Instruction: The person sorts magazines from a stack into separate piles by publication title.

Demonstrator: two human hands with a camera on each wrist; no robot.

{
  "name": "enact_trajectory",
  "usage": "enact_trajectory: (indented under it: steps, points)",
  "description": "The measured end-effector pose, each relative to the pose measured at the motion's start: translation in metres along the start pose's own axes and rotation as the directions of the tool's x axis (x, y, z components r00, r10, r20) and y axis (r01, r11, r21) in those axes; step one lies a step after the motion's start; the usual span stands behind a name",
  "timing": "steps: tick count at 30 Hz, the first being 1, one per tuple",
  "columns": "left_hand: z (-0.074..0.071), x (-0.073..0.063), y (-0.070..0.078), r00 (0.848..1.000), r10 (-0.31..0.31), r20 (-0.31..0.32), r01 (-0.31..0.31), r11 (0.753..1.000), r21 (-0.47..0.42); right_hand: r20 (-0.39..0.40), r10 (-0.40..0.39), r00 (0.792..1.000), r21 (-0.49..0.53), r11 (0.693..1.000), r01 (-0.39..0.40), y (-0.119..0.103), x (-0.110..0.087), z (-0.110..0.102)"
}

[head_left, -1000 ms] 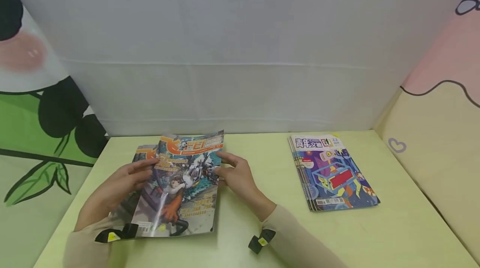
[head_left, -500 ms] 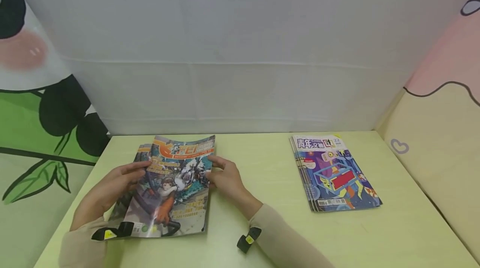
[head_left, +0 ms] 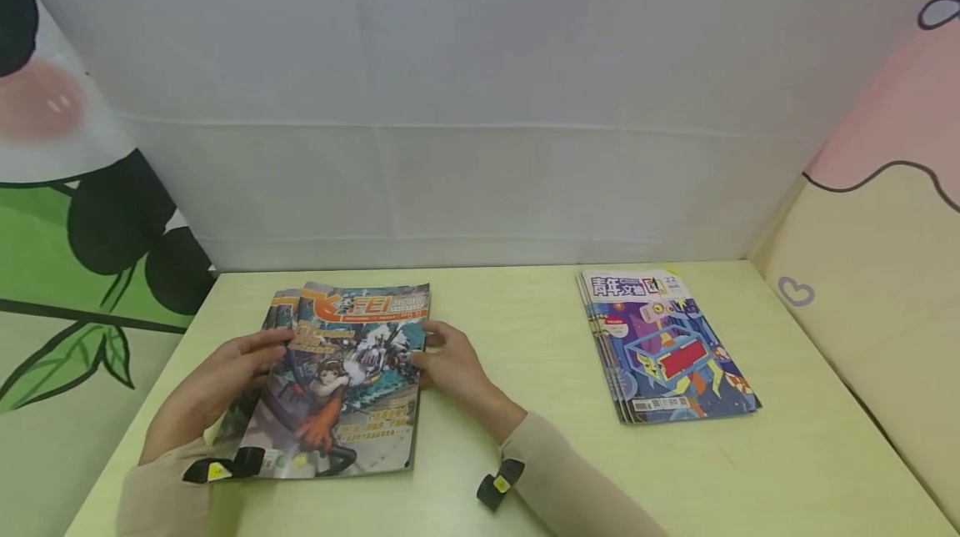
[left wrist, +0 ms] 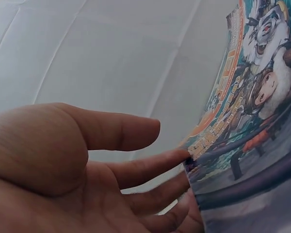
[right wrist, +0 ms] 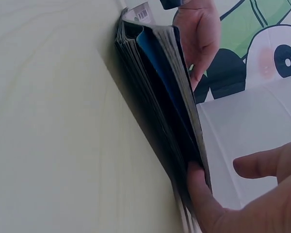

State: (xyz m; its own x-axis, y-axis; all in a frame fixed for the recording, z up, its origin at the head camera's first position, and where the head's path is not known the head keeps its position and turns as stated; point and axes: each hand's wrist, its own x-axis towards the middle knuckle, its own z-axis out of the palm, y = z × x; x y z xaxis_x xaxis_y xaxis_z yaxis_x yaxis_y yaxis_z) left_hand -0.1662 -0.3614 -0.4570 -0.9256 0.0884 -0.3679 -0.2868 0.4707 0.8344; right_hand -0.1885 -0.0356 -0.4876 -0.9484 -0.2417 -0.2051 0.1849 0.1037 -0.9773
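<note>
In the head view a colourful comic-style magazine, orange title at its top, lies over another magazine showing at its left. My left hand is beside the spine; the left wrist view has its fingertips against the spine edge and the thumb raised apart. At the opposite edge my right hand grips the top magazine, thumb near the cover's border. The right wrist view shows one digit against the page edges and another apart from the cover. Fingers underneath are hidden.
A slightly fanned stack of purple-blue magazines lies on the right of the pale yellow table. A white sheet wall stands behind. Painted panels rise at the left and right of the table.
The top magazine has come down and left, nearer the magazine beneath it, and its raised, curled upper corner now lies flatter. Both hands moved slightly left with it.
</note>
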Motion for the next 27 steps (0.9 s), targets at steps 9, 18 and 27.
enact_trajectory:
  steps: [9,18,27]
  points:
    - [-0.003,-0.001,-0.002,0.999,-0.032,-0.024,0.033,0.999,0.035,0.009,-0.01,1.0,-0.002,1.0,0.01,-0.003,-0.006,0.005]
    - [-0.008,-0.005,0.0,0.999,-0.038,-0.021,0.039,0.998,0.045,0.052,-0.047,0.998,-0.021,0.999,0.048,-0.004,-0.009,0.007]
    - [-0.011,-0.009,0.0,0.997,-0.067,-0.046,0.07,0.995,0.068,0.098,-0.072,0.993,-0.006,0.997,0.073,-0.003,-0.009,0.011]
